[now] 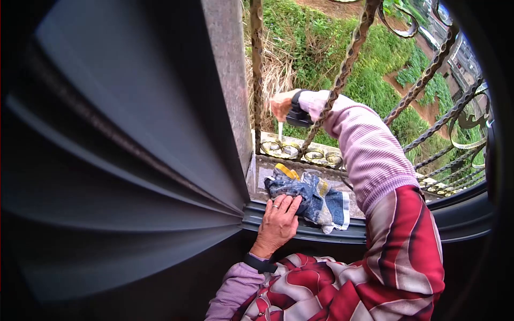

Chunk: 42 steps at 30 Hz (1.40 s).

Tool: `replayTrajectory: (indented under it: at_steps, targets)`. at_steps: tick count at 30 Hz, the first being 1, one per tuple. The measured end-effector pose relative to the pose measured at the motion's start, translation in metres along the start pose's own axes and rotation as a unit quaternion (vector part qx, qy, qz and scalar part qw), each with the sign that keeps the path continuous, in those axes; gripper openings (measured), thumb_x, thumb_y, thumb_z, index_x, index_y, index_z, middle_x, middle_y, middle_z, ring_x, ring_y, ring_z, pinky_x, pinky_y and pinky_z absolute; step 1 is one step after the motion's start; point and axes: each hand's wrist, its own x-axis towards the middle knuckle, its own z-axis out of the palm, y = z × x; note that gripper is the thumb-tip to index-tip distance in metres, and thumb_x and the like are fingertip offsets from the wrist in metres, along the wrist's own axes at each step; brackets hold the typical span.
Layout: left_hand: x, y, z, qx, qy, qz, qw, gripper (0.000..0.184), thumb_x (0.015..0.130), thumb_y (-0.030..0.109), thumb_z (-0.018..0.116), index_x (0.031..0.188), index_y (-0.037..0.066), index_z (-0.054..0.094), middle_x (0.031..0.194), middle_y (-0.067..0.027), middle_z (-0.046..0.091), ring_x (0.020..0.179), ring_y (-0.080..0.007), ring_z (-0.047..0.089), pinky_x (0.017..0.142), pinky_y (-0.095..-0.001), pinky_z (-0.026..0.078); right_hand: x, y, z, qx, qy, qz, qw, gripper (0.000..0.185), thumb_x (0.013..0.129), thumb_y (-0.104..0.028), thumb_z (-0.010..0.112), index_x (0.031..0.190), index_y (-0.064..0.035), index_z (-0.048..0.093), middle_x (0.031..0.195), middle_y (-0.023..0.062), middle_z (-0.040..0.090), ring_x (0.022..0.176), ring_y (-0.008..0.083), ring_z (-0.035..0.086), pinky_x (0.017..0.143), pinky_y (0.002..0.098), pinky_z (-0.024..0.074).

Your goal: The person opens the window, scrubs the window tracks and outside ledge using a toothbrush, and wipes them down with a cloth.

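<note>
Crumpled blue cloth [316, 199] lies directly under the left hand [277, 223], bunched across the window track [252, 218] and the ledge [261, 181] beyond it. Largest around the hands is the green slope [321, 48] past the right hand [281, 106]; anything let go out there would probably be hard to get back. Next comes the dark panel [171, 117] left of both hands; if it is hinged and swung, it might pinch the left one. The grille [350, 53] stands between the hands, one twisted bar crossing over the right sleeve [375, 150]; a hasty pull back could scrape the forearm or snag the fabric. The cloth's loose side, right of the left fingers, could slide if they lifted, since nothing else visibly pins it. Those fingers rest on top, well apart from the right hand; whether they grip, I cannot tell. The black wrist device [299, 117], just behind the right hand, could knock the bar. Smallest, a thin white strip [280, 131] shows just below the right hand, whose hold is too blurred to judge; if weak, the strip could drop.
</note>
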Motion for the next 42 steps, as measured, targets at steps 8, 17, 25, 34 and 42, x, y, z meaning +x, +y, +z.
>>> replayTrajectory:
  at_steps: [8,17,25,34,42]
  targets:
    - [0.003,0.001,-0.003,0.006,0.002,-0.004,1.0,0.056,0.071,0.01,0.065,0.126,0.007,0.052,0.115,-0.0113,0.053,0.112,-0.03,0.05,0.096,-0.0426,0.04,0.009,-0.007,-0.008,-0.11,0.083,-0.177,0.975,0.015,0.071,-0.019,0.073,0.08,-0.0067,0.071,0.065,0.0025,0.064,0.058,0.0149,0.058,0.054,0.031,0.0461]
    - [0.002,0.001,-0.003,0.001,0.002,-0.002,1.0,0.055,0.072,0.009,0.064,0.125,0.006,0.052,0.114,-0.0121,0.054,0.111,-0.0309,0.05,0.095,-0.0426,0.041,0.004,0.062,-0.026,-0.027,-0.239,-0.357,0.903,0.03,0.08,-0.02,0.068,0.099,0.0024,0.062,0.081,0.0101,0.066,0.071,0.0173,0.064,0.066,0.0329,0.0545]
    - [0.004,0.002,-0.004,0.008,-0.005,-0.005,1.0,0.055,0.071,0.008,0.064,0.126,0.007,0.052,0.116,-0.0122,0.054,0.113,-0.031,0.05,0.097,-0.0432,0.04,-0.016,-0.015,-0.012,-0.067,0.056,-0.253,0.964,0.041,0.072,-0.028,0.074,0.099,0.0009,0.063,0.094,0.0136,0.061,0.09,0.0275,0.058,0.08,0.0353,0.0458]
    - [0.005,0.002,-0.004,0.003,-0.007,-0.005,1.0,0.055,0.071,0.008,0.064,0.124,0.006,0.053,0.114,-0.0121,0.054,0.111,-0.0311,0.051,0.096,-0.0432,0.041,-0.008,-0.03,0.001,0.086,0.128,-0.255,0.955,0.013,0.082,-0.004,0.051,0.075,0.0033,0.058,0.078,0.0145,0.062,0.076,0.0218,0.064,0.068,0.0282,0.0525]
    - [0.006,0.002,-0.004,0.004,-0.005,-0.007,1.0,0.054,0.071,0.008,0.064,0.124,0.007,0.054,0.114,-0.0121,0.054,0.112,-0.0307,0.051,0.096,-0.0432,0.041,-0.035,0.013,-0.018,-0.138,0.031,0.032,0.989,0.015,0.078,-0.013,0.056,0.074,0.0002,0.06,0.074,0.0132,0.062,0.075,0.0224,0.064,0.066,0.0315,0.0525]
